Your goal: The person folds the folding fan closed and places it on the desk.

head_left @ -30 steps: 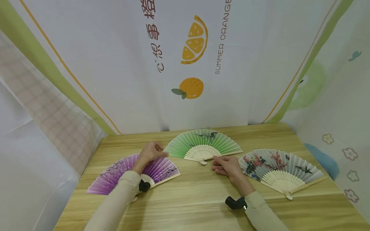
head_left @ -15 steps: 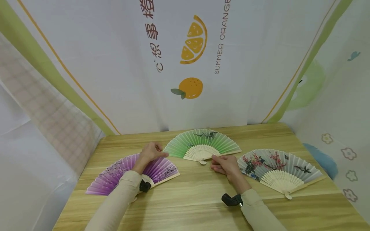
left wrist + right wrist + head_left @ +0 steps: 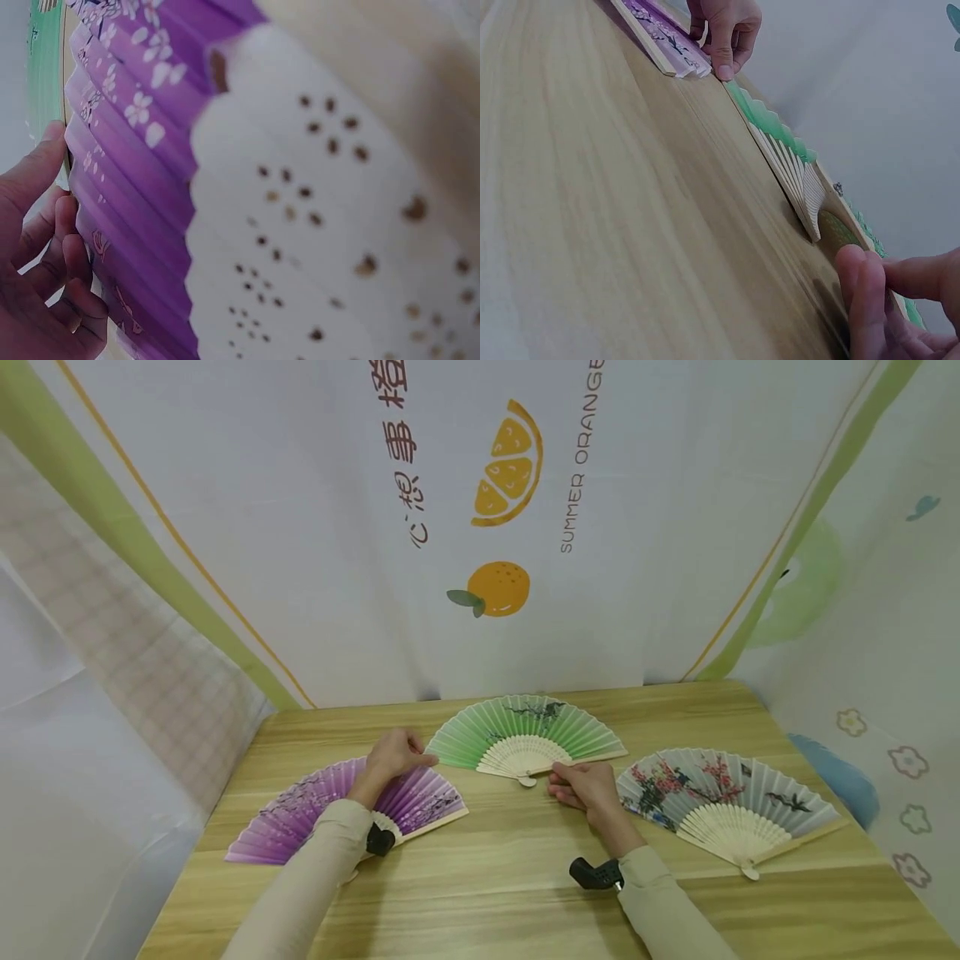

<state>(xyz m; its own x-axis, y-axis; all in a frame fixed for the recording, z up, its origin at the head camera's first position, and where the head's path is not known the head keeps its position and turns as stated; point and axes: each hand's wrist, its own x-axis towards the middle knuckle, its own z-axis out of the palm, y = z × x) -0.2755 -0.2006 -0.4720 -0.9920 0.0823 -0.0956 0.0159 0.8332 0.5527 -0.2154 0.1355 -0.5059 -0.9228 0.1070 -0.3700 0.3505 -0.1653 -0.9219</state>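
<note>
Lying toward the far edge: the green fan (image 3: 525, 739), spread open on the desk (image 3: 480, 893), with its arc turned away from the person and its pivot toward them.
Fan's left corner: the left hand (image 3: 392, 756) pinched it, thumb uppermost and the other fingers bent.
Fan's right stick: the right hand (image 3: 588, 787) pinched it between thumb and fingertips, a little right of the pivot.
Near left: the purple fan (image 3: 311, 797), spread and flower-patterned, lay partly beneath the left forearm.
Near right: the grey fan (image 3: 723, 802), spread and painted with pink blossoms, lay just beyond the right hand.
Wrists: a black device (image 3: 380, 840) showed at the left one and another black mount (image 3: 595, 874) at the right, beside pale sleeves (image 3: 303, 885).
Behind the desk: a white cloth (image 3: 637, 568) hung, printed with an orange (image 3: 504, 589), a citrus slice (image 3: 512, 468) and lettering.
</note>
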